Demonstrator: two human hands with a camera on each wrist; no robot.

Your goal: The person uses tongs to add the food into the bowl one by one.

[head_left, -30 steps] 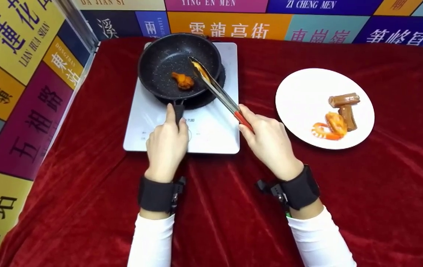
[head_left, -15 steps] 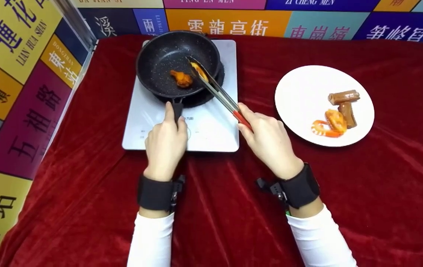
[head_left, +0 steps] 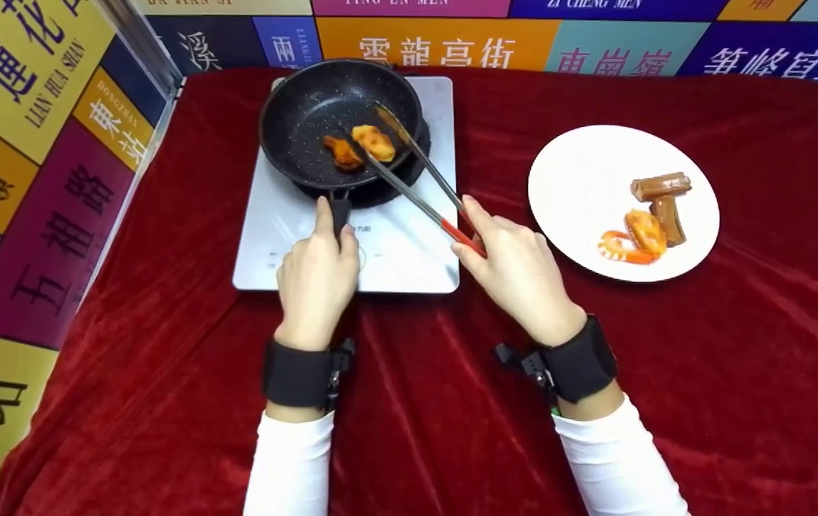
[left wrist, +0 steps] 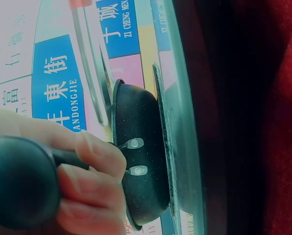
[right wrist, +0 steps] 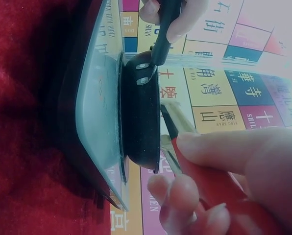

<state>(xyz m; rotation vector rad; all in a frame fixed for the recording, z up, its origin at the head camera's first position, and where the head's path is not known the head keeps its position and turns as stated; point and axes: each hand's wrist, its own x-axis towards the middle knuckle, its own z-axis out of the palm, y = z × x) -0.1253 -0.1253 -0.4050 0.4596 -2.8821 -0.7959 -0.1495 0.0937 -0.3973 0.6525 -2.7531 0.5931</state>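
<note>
Your left hand [head_left: 316, 276] grips a round, speckled pan [head_left: 301, 107], upper centre-left, by its black handle [head_left: 339, 215]; your right hand [head_left: 520, 272] holds metal tongs [head_left: 409, 192], arms spread about a rounded yellow-brown piece [head_left: 374, 143], near a smaller drumstick-shaped piece [head_left: 343, 153].

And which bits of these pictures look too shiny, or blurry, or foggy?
Head view: mostly clear, but the plate and hob shine nearly pure white; left wrist view: tipped sideways and blue-green, with the close end of the pan handle soft; right wrist view: sideways too, the wall panels foggy and pale at top right, the red cloth darkening toward the hob.
</note>
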